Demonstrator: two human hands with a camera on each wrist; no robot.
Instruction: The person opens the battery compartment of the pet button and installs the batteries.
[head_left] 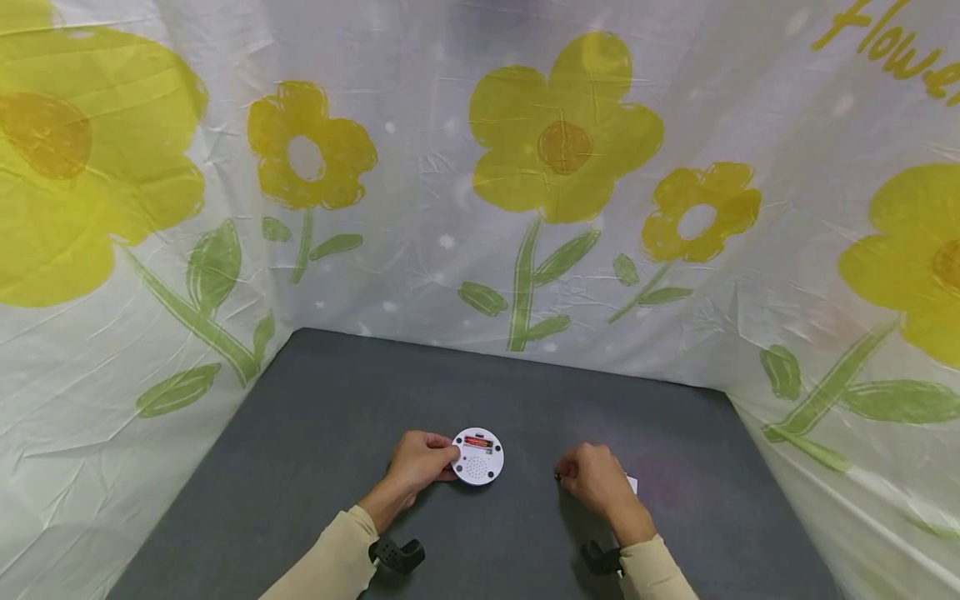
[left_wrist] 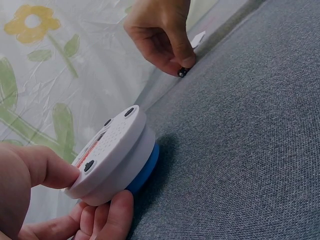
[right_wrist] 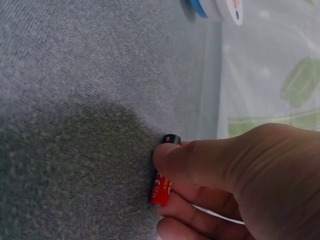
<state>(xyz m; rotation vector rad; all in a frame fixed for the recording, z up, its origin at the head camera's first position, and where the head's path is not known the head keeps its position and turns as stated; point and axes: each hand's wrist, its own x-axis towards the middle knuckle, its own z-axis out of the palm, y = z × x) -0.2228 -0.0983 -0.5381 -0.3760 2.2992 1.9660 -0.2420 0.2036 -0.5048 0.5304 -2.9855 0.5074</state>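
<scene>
My left hand grips a round white device by its left edge, thumb on top and fingers below. Its underside faces up, showing speaker holes, dark rubber feet and an uncovered battery compartment with a red battery inside. The left wrist view shows a blue band round the device's lower part. Farther right, thumb and fingers of my right hand pinch a red and black battery at the table surface. The thumb covers the battery's middle.
A small white piece lies on the dark grey table, partly hidden behind my right hand. Beyond the table hangs a white curtain printed with yellow flowers.
</scene>
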